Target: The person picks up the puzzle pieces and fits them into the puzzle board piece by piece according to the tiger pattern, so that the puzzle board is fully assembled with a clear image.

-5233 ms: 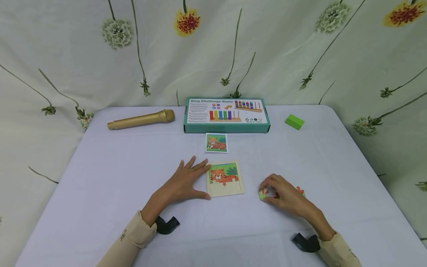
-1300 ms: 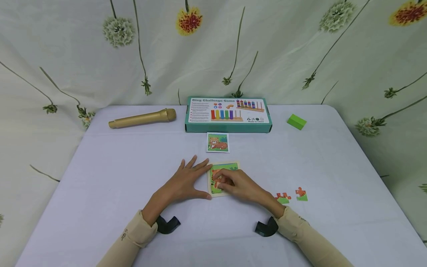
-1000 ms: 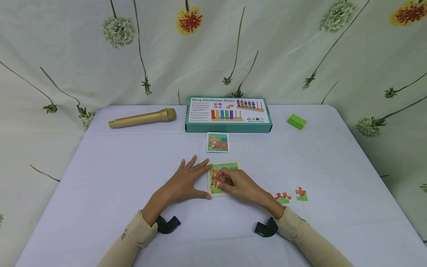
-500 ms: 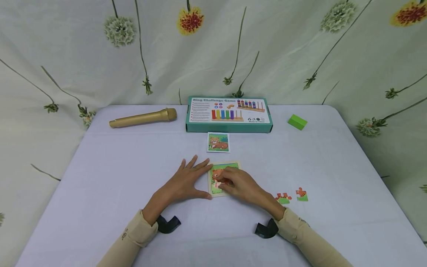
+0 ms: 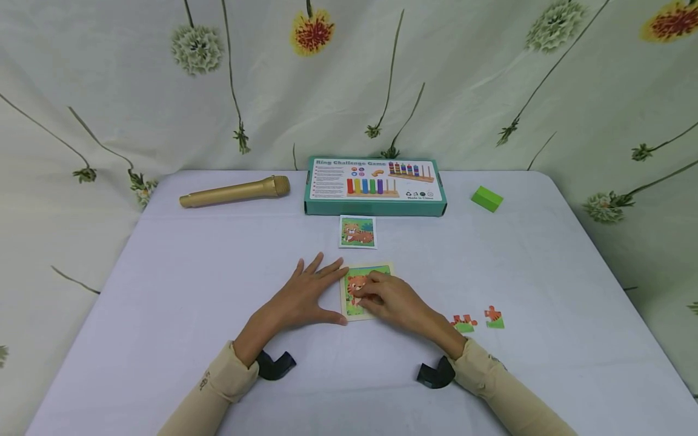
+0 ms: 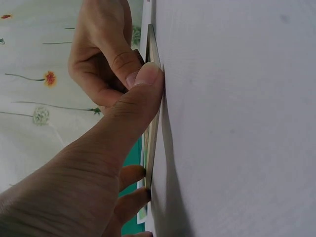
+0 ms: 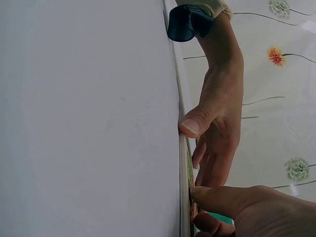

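A square wooden puzzle board (image 5: 357, 318) with a tiger picture lies in front of the person. My left hand (image 5: 302, 297) rests at its left side with fingers and thumb spread, the fingertips right at the board's edge. Over the picture, my right hand (image 5: 395, 300) pinches a small puzzle piece (image 6: 139, 56) between thumb and curled fingers; the head view mostly hides that piece. The board's right part is covered by the same hand. Two loose puzzle pieces, one red and green (image 5: 464, 324) and another like it (image 5: 494, 317), lie to the right.
Behind the board lies a small tiger picture card (image 5: 357, 232), then a green Ring Challenge Game box (image 5: 376, 208). A gold microphone (image 5: 234, 192) is at the back left, a green block (image 5: 487, 198) at the back right. All sit on a white-covered table (image 5: 163, 315).
Since the oldest frame, my right hand has brought a puzzle piece from the right over to the board. Lately its fingers have shifted only slightly there. The left hand stays in place.
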The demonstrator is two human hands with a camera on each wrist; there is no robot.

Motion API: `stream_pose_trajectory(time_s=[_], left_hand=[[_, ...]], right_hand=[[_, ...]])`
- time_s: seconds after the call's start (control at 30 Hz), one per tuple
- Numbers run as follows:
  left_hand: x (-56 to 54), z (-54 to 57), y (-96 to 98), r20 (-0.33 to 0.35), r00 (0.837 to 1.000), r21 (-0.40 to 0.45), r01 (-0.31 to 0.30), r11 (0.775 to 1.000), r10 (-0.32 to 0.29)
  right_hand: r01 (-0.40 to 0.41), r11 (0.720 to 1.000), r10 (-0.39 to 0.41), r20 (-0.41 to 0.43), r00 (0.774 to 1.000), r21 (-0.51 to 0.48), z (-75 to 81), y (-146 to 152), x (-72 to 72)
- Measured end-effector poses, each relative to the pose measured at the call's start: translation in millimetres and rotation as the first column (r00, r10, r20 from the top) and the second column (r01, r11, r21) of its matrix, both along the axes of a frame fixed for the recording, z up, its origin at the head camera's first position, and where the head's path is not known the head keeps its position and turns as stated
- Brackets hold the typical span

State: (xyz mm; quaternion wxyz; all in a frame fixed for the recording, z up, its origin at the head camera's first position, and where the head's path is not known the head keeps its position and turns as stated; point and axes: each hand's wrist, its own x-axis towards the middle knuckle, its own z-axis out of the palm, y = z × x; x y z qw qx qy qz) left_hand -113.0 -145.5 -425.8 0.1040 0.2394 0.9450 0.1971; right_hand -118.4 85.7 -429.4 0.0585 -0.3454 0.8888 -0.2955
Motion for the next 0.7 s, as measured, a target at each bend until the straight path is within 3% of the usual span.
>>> stream_pose_trajectory(time_s=[0.5,0.7], left_hand=[[-0.1,1.0,0.6,0.007,1.000,-0.001,-0.002,1.000,0.002],[0.0,0.4,0.3,0.004,1.000,0.002,-0.001,1.000,0.001]], right_hand=[[-0.024,0.999,0.025,0.036,0.999,-0.048,2.1,1.3,-0.8],[-0.027,0.991,0.044,0.127,0.991,-0.134,0.0,5.3,-3.4]])
